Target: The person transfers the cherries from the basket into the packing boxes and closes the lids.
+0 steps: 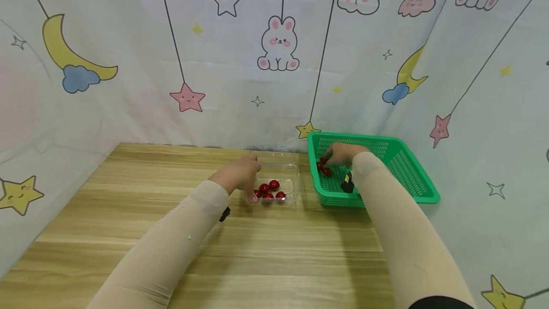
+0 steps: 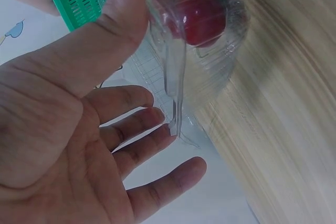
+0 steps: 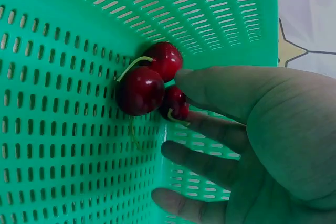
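Observation:
My left hand (image 1: 240,174) is at the left side of a clear plastic box (image 1: 296,168) with several red cherries (image 1: 264,188) inside. In the left wrist view its thumb (image 2: 126,14) lies along the box wall beside a cherry (image 2: 202,17), with the other fingers spread loosely below. My right hand (image 1: 343,154) reaches into a green basket (image 1: 317,193). In the right wrist view three stemmed cherries (image 3: 140,91) lie together in the basket's corner. The right thumb tip and index fingertip are right at the cherries, fingers extended.
Both containers stand near the back edge of the wood-grain table (image 1: 274,252), the basket to the right of the box. A cartoon-print white curtain (image 1: 240,61) hangs behind and along the sides. The box's clear lid (image 1: 274,156) stands raised at the back.

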Available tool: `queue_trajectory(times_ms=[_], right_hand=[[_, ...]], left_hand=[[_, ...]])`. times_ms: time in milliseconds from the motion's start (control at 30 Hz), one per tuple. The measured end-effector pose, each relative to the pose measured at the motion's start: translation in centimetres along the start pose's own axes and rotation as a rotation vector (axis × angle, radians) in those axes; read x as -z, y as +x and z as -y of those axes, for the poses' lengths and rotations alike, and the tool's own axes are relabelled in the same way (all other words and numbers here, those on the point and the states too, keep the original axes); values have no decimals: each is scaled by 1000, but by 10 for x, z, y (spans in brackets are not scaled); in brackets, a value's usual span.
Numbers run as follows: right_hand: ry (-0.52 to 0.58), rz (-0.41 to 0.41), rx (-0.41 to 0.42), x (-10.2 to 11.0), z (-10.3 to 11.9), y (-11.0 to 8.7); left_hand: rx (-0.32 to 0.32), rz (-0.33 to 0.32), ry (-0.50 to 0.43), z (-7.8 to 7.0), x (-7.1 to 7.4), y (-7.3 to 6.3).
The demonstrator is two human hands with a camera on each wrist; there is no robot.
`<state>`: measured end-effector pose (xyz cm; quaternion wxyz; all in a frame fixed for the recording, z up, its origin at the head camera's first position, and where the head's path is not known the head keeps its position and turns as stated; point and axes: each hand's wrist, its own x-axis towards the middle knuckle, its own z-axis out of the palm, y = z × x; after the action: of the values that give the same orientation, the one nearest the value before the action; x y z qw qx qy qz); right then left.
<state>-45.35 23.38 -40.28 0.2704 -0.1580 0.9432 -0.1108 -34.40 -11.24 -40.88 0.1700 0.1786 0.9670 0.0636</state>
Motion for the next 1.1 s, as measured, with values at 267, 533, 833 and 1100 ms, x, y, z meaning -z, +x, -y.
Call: queue_trajectory(times_ms=[267,533,833,1100], right_hand=[[37,5,7,-5,0,10],[71,14,-14,-7,1,17],[73,20,-23,-9,5,12],[28,-37,44,4,5,6]], left_hand=[[7,2,-1,-1,1,-2],[8,-10,-5,0,-1,-1],[8,-16,-10,0,-2,1],[14,-10,-11,1,-2,1]])
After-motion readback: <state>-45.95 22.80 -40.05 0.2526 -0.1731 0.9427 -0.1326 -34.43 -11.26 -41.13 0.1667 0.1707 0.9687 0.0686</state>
